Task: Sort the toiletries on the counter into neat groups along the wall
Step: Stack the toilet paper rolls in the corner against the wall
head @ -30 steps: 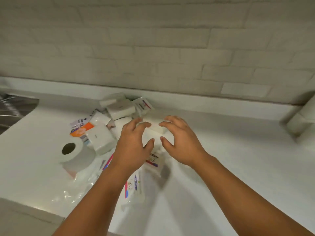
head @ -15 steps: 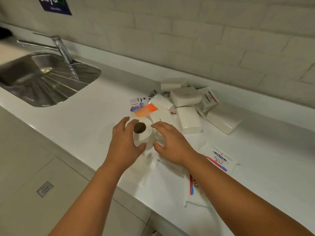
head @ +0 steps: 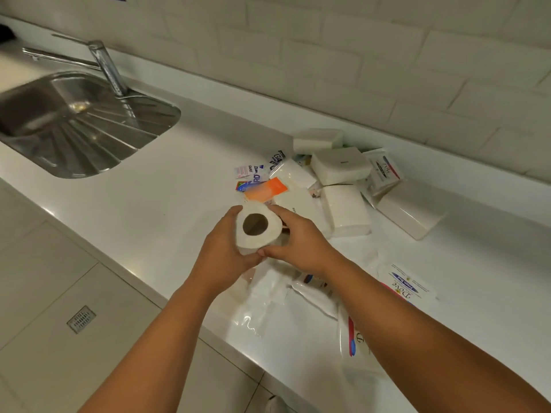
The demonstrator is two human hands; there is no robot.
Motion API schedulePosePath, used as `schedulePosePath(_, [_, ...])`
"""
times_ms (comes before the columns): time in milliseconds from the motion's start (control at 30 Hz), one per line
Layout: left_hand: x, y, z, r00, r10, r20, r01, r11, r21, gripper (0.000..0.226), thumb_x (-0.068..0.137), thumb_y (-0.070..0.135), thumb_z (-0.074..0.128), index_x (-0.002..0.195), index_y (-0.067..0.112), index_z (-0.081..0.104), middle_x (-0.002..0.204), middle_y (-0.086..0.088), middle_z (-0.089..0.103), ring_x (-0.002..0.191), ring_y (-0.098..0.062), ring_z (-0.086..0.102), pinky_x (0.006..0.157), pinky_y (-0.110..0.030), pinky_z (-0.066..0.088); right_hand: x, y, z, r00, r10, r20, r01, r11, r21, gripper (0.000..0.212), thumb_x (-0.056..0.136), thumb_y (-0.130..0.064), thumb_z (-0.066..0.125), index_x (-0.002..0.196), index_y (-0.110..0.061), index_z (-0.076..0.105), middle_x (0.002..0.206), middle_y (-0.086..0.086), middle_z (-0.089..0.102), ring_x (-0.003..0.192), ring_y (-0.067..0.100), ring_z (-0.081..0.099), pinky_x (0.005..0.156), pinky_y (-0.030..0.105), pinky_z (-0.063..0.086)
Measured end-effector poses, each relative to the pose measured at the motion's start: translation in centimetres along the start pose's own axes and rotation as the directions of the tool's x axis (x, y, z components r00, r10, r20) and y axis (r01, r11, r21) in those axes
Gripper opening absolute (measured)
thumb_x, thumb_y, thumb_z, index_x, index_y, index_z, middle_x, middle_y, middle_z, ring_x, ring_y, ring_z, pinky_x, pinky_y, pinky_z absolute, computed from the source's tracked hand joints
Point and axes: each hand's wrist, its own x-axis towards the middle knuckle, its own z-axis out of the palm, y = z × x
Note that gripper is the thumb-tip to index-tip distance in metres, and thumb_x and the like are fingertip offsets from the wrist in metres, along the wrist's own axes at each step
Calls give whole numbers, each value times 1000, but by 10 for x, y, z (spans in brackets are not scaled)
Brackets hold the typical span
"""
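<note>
A white toilet paper roll (head: 269, 236) with a brown core sits between both hands, lifted a little above the white counter (head: 167, 204). My left hand (head: 222, 254) grips its left side and my right hand (head: 299, 242) grips its right side. Behind it lies a jumble of toiletries: white soap boxes (head: 340, 165), a white tissue pack (head: 346, 210), an orange sachet (head: 265, 189) and small printed sachets (head: 249, 171). A long white box (head: 411, 210) lies to the right. Dove packets (head: 407, 289) lie beside my right forearm.
A steel sink (head: 74, 120) with a tap (head: 104, 67) is set into the counter at the left. A tiled wall (head: 357, 70) runs along the back. Clear plastic wrap (head: 253, 317) lies at the counter's front edge. A floor drain (head: 81, 318) shows below.
Both hands moved from the soap pile to the toilet paper roll, closed on it and raised it off the counter. The view swung left, bringing the sink in.
</note>
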Motion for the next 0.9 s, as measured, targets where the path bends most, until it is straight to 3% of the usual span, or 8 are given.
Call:
schedulePosePath(100, [-1, 15, -5, 999, 38, 18, -36, 997, -67, 84, 68, 33, 90, 135, 42, 40, 118, 35, 51, 108, 13, 50, 85, -2, 38, -10, -2, -18, 999, -6, -33, 10, 994, 108, 83, 65, -21, 90, 138, -28, 51, 128, -13, 62, 119, 3, 56, 106, 32, 47])
schedulePosePath(267, [-4, 51, 6, 991, 95, 99, -73, 974, -213, 82, 63, 29, 93, 128, 47, 46, 118, 31, 59, 113, 4, 57, 87, -13, 48, -43, -2, -64, 999, -14, -45, 24, 971, 236, 74, 67, -13, 90, 128, -35, 54, 129, -16, 60, 124, 1, 53, 107, 29, 44])
schedulePosePath(433, [-5, 97, 36, 948, 200, 248, -135, 957, -256, 88, 62, 19, 94, 135, 38, 49, 127, 15, 61, 120, -11, 59, 98, -39, 54, -97, 14, -115, 995, 36, -98, -2, 946, 325, 80, 69, -14, 89, 137, -34, 51, 133, -11, 60, 129, 9, 52, 103, 45, 50])
schedulePosePath(667, [-24, 191, 115, 806, 371, 462, -235, 916, -326, 83, 62, 11, 92, 131, 38, 55, 127, 13, 64, 121, -12, 59, 99, -36, 52, -209, 41, -189, 952, 100, -289, 12, 932, 362, 81, 72, -2, 84, 142, -22, 49, 134, -1, 61, 128, 20, 55, 109, 46, 43])
schedulePosePath(767, [-42, 238, 163, 737, 425, 526, -276, 899, -339, 83, 64, 10, 92, 130, 42, 55, 127, 15, 64, 120, -8, 59, 100, -34, 52, -268, 55, -225, 905, 156, -395, 1, 929, 370, 78, 72, -1, 84, 140, -21, 50, 133, 0, 61, 128, 21, 55, 109, 48, 43])
schedulePosePath(900, [-66, 292, 222, 645, 486, 589, -291, 870, -399, 80, 67, 10, 90, 132, 39, 56, 131, 9, 63, 123, -16, 59, 104, -41, 48, -338, 70, -268, 846, 201, -493, -9, 931, 365, 75, 73, -3, 84, 138, -23, 52, 133, -1, 61, 127, 21, 55, 107, 51, 44])
